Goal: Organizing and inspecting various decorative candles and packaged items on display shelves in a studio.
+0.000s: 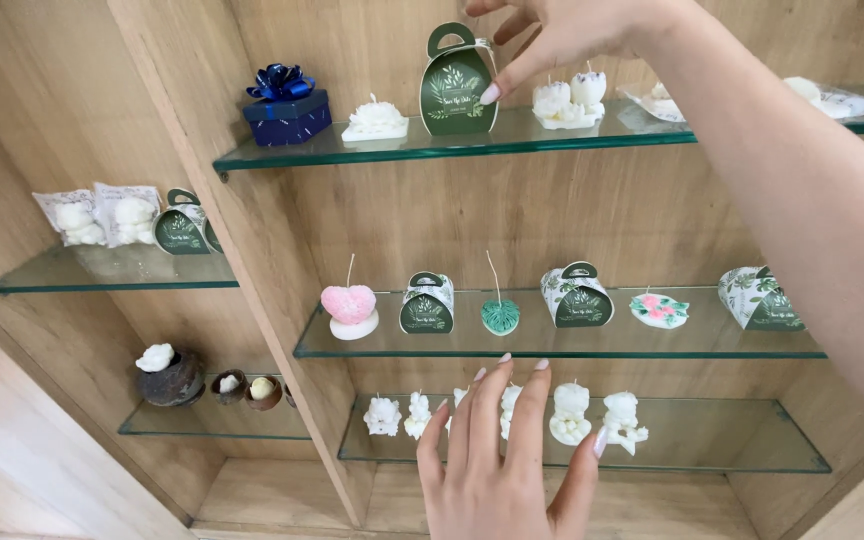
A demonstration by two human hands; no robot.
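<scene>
My right hand reaches up to the top glass shelf. Its fingertips touch the right edge of a small dark green gift box with a handle; whether they grip it is unclear. Just right of the box stand white candles. My left hand hovers low in front of the bottom glass shelf, fingers spread, holding nothing. It partly hides a row of small white figure candles.
The middle glass shelf carries a pink heart candle, a green leaf candle, a flower candle and green gift boxes. A blue bow box sits top left. Left shelves hold wrapped candles and dark bowls.
</scene>
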